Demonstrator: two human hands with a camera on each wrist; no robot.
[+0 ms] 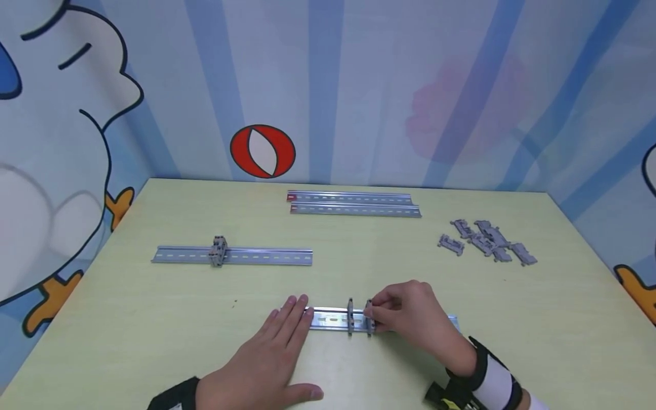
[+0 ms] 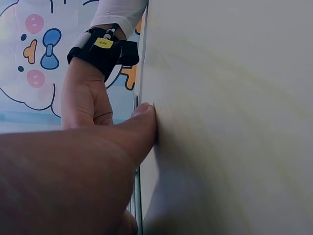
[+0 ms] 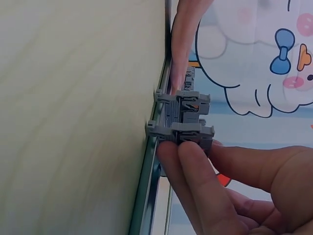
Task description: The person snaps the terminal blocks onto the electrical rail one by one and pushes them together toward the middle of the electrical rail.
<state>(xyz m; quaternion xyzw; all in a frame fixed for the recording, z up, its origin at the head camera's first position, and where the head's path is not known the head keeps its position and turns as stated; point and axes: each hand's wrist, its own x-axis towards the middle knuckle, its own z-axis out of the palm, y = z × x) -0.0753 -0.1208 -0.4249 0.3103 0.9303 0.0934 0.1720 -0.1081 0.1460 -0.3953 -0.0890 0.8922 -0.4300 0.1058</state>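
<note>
A slotted metal DIN rail (image 1: 329,320) lies crosswise near the front of the table. My left hand (image 1: 269,356) rests on its left end with straight fingers and the thumb spread aside. Two thin grey plastic DIN-rail clips (image 1: 350,317) stand upright across the rail, a small gap apart. My right hand (image 1: 412,313) pinches the right-hand clip (image 3: 188,132) between thumb and fingers. The right wrist view shows both clips seated side by side at the rail. In the left wrist view the left thumb (image 2: 142,122) covers much of the work.
Another rail (image 1: 271,257) at the left carries a cluster of grey clips (image 1: 217,251). Two more rails (image 1: 353,210) lie parallel at the back, with red marks at their left ends. Several loose grey clips (image 1: 482,244) are heaped at the right. A patterned wall stands behind the table.
</note>
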